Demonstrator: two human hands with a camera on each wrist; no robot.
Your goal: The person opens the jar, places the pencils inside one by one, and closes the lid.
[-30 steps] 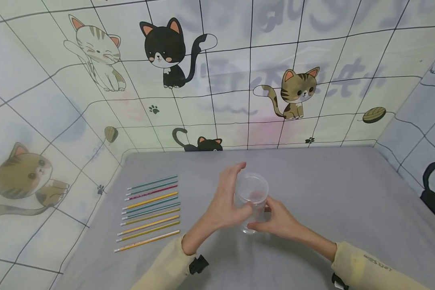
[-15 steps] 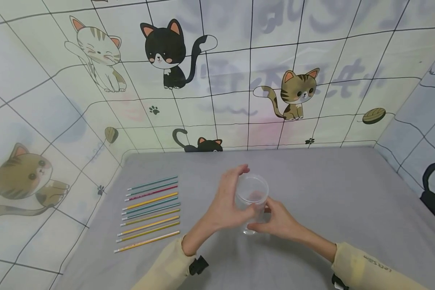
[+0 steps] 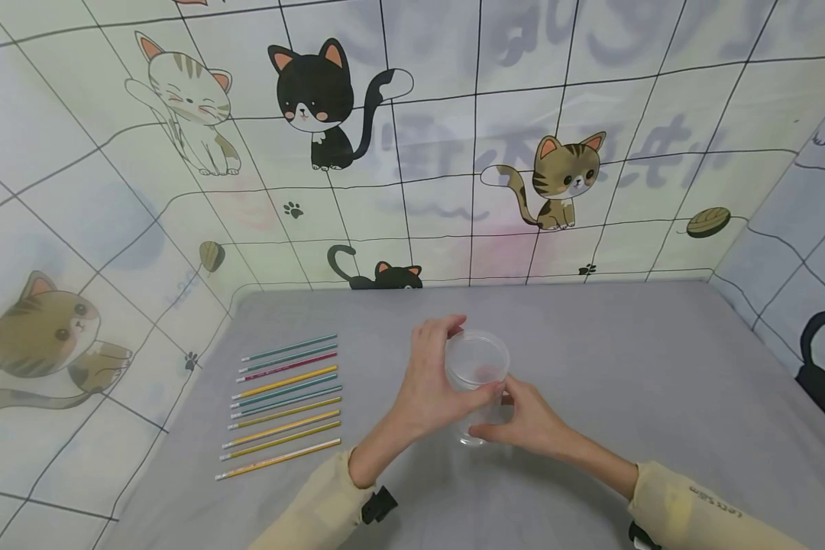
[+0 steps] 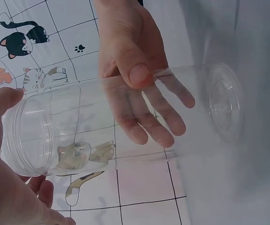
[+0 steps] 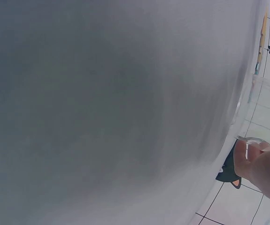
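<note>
Clear plastic cylindrical jar (image 3: 477, 365) upright between the hands: left hand (image 3: 431, 386) curled round it at the rim, right hand (image 3: 531, 422) gripping lower down, thumb one side, fingers the other. Row of slim teal, red and yellow pencils (image 3: 285, 390) left of left hand, flat on grey cloth-covered table (image 3: 626, 367).

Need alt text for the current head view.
A person's left hand and right hand hold a clear, upright jar, left at the rim, right lower down. Ten pencils lie to the left on gray cloth, before a cat-print backdrop.
</note>
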